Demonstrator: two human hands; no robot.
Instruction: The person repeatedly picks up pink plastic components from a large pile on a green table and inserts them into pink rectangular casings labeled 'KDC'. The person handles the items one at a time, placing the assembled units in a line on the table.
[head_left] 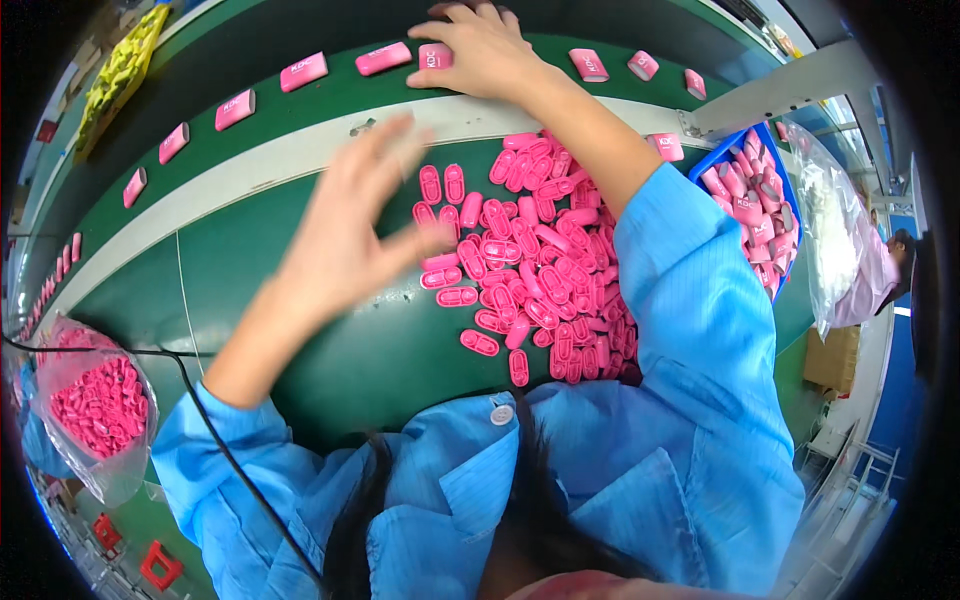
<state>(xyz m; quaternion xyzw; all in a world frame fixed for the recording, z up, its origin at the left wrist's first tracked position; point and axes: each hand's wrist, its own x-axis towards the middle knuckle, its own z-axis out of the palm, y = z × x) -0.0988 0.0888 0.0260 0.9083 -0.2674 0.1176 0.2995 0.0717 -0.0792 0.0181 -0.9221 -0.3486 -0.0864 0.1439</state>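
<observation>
My right hand (478,55) reaches over the green conveyor belt at the far side. Its thumb and a finger lie on either side of a pink flat sleeve-shaped case (435,57); its other fingertips are partly hidden. Blurred by motion, my left hand (350,225) hovers above the green table, thumb and fingers apart, and I see nothing in it. Just right of it spreads a pile of small pink oval plastic parts (540,255), some with their hollow side up. A pink case (384,59) lies on the belt left of my right hand.
More pink cases (235,110) sit spaced along the belt. A blue bin (708,165) heaped with pink cases stands at the right. A clear bag of pink parts (100,405) hangs at the left, near a black cable (215,435). A metal post (785,93) rises at the right.
</observation>
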